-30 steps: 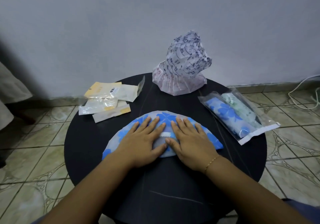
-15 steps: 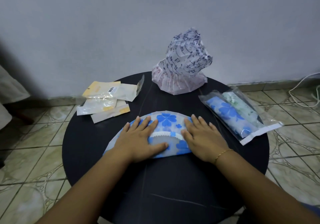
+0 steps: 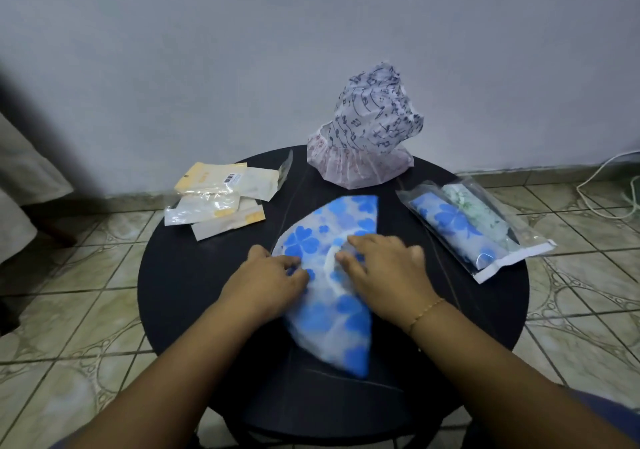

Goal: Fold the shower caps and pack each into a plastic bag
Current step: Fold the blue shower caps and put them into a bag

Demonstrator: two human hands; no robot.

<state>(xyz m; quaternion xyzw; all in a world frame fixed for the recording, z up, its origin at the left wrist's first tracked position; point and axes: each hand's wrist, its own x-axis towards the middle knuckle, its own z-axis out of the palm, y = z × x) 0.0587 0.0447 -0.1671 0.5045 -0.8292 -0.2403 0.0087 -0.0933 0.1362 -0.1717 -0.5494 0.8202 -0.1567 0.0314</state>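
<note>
A blue-flowered shower cap point(image 3: 332, 324), folded into a half circle, lies on the round black table point(image 3: 194, 292) with its straight edge to the right. My left hand point(image 3: 266, 280) pinches the cap's curved left edge. My right hand point(image 3: 384, 268) sits on the cap's middle, its curled fingers pinching the white elastic hem. Both hands are slightly blurred. An unfolded cap printed with music notes point(image 3: 370, 126) stands at the table's far side. At the far left lies a pile of empty plastic bags point(image 3: 214, 202).
A clear bag point(image 3: 485, 233) holding a rolled blue cap and a rolled green one lies at the table's right edge. The wall stands close behind the table. Tiled floor surrounds it, and a white cable point(image 3: 602, 178) lies at the far right.
The folded cap has turned about a quarter turn; its straight edge went from facing me to running near to far on the right. Both hands went from pressing flat to curled fingers.
</note>
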